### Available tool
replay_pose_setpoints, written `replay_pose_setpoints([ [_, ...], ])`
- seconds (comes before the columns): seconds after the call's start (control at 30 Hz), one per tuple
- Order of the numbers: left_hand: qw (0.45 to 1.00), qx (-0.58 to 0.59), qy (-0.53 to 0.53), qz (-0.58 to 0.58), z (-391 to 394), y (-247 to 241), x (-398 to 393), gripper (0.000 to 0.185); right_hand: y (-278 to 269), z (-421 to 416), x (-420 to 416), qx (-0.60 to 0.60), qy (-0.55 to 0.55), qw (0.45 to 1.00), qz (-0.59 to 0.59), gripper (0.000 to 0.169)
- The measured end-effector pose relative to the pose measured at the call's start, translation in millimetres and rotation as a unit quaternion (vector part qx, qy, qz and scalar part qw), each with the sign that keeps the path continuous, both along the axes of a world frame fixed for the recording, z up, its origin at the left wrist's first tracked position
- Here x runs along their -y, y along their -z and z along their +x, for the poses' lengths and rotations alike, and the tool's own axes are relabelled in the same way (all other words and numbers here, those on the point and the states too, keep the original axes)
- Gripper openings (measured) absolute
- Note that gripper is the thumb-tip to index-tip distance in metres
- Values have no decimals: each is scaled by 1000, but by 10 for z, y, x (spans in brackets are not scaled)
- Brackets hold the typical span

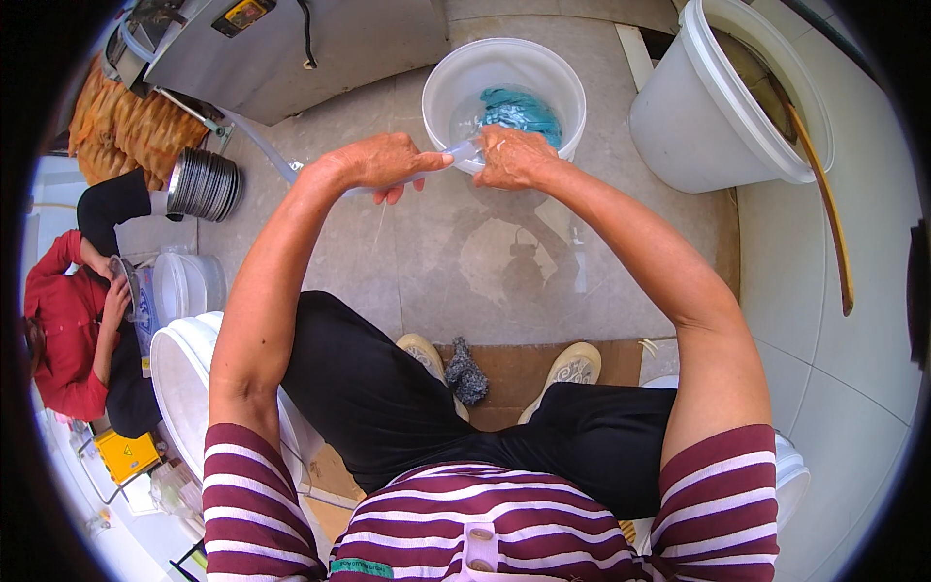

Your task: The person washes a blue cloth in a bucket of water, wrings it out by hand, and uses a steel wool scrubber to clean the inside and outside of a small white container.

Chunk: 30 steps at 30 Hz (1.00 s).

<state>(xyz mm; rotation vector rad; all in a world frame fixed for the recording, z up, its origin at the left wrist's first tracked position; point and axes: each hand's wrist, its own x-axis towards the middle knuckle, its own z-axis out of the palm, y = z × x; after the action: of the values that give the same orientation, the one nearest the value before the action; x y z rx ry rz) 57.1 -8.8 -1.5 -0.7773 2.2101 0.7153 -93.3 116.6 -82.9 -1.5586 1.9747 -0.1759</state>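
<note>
A translucent plastic hose point(463, 150) runs from the upper left through my left hand point(389, 164), which is closed around it with the index finger stretched along it. My right hand point(513, 156) has its fingers on the hose's end, at the near rim of a white plastic bucket point(445, 94). Inside the bucket, a teal cloth point(520, 113) lies in clear water. Whether water comes out of the hose cannot be made out, as my right fingers cover its mouth.
A large white bucket point(665, 124) with a curved wooden handle point(822, 182) stands right. A grey scrubber point(466, 372) lies between my shoes. At left are a metal coil point(205, 184), orange mesh sacks point(124, 120), white buckets point(169, 287) and a seated person in red point(65, 327). A metal cabinet point(327, 58) stands ahead.
</note>
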Motion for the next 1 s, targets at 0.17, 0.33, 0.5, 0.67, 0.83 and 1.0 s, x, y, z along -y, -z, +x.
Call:
replay_pose_setpoints([
  [0.17,1000,-7,-4,6,7,28,28,75,84,-6,9,-6,6,1000,-20,56],
  [0.33,1000,-7,-10,-12,4,36,31,75,105,-5,2,-12,-9,999,-35,59],
  [0.5,1000,-3,-6,-15,-12,33,24,75,117,-9,-21,-9,1,998,-65,53],
  [0.67,1000,3,-7,-14,-12,24,20,75,85,-7,-13,-1,-3,998,-55,59],
  [0.83,1000,6,-4,-12,-16,30,26,75,106,-15,2,-3,-9,999,-45,67],
  [1.0,1000,-4,-14,-18,-25,21,27,76,88,-11,-11,-10,-11,999,-40,55],
])
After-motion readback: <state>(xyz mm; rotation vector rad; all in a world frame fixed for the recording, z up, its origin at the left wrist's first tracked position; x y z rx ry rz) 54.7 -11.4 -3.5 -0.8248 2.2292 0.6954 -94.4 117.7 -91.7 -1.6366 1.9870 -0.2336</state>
